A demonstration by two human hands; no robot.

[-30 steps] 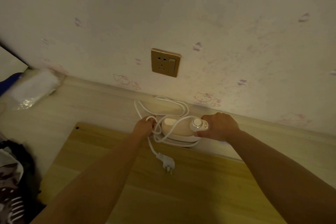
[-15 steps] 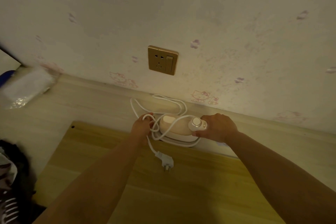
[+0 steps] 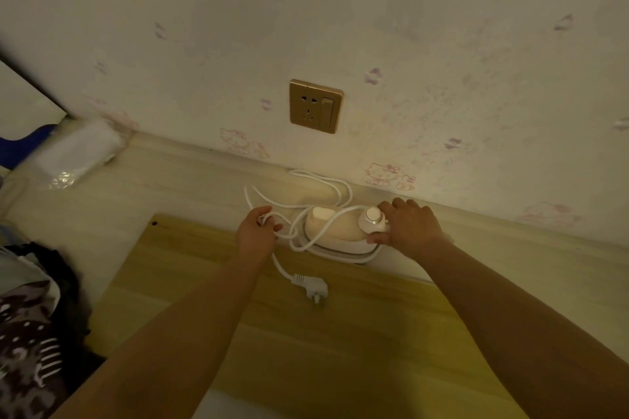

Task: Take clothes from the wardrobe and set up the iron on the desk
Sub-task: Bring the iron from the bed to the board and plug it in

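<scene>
A small cream iron lies flat at the far edge of a yellow wooden board, close to the wall and just below and slightly right of a gold socket plate. The board rests on a pale desk. The right hand sits at the iron's right end, its fingers and thumb curled around that end beside the round white dial; hand and iron are touching. The left hand is just left of the iron and apart from its body, with fingers curled round a loop of the white cord. From this hand the cord runs in several loose coils: some arc back towards the wall behind the iron, one crosses over the iron's top, and others lie around its base. A single strand leaves the left hand towards the viewer and ends in a white plug, which lies on the board between the two forearms, unplugged and well apart from the socket plate. A clear plastic packet lies on the desk at far left, near a blue object. Dark patterned clothes are piled at the lower left edge, beside the board.
</scene>
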